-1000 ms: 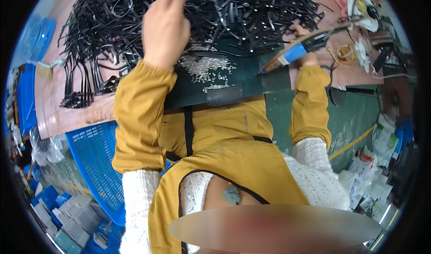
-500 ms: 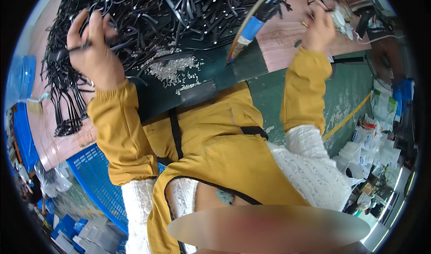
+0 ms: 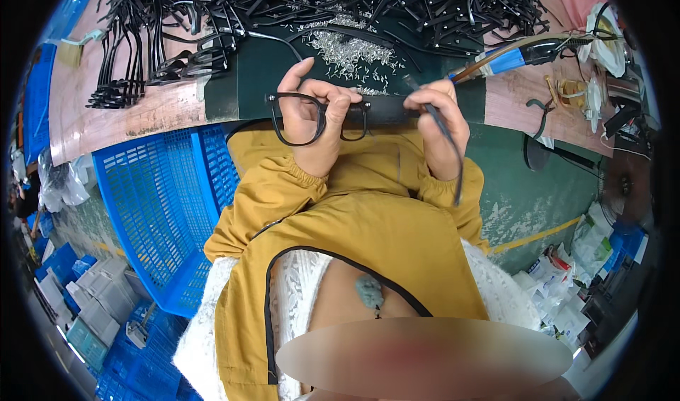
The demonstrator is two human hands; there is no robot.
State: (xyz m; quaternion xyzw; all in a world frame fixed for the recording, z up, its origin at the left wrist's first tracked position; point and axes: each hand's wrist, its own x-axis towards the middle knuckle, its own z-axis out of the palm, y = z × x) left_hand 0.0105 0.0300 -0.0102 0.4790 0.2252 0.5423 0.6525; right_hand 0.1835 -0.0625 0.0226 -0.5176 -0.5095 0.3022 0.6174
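Observation:
In front of my chest, above the front edge of the work table, my left hand (image 3: 315,121) is closed on a black eyeglass frame (image 3: 296,144), its thumb pressed near the bridge. Beside the frame's other end, my right hand (image 3: 443,128) pinches a dark, slim eyeglass temple (image 3: 458,167) that slants down past the palm. Whether the temple touches the frame I cannot tell. Just beyond my hands a heap of tiny silvery pieces (image 3: 347,50) lies on the dark green mat (image 3: 256,82).
Loose black temples (image 3: 453,8) pile across the far side. More temples (image 3: 117,89) stand bunched at left. A long tool with a blue band (image 3: 506,62) lies to the right. Blue plastic baskets (image 3: 149,210) stand below the table at left.
Both hands have come inward from opposite sides of the table to the middle. The eyeglass frame now shows plainly in my left hand, a temple in my right. The view has shifted.

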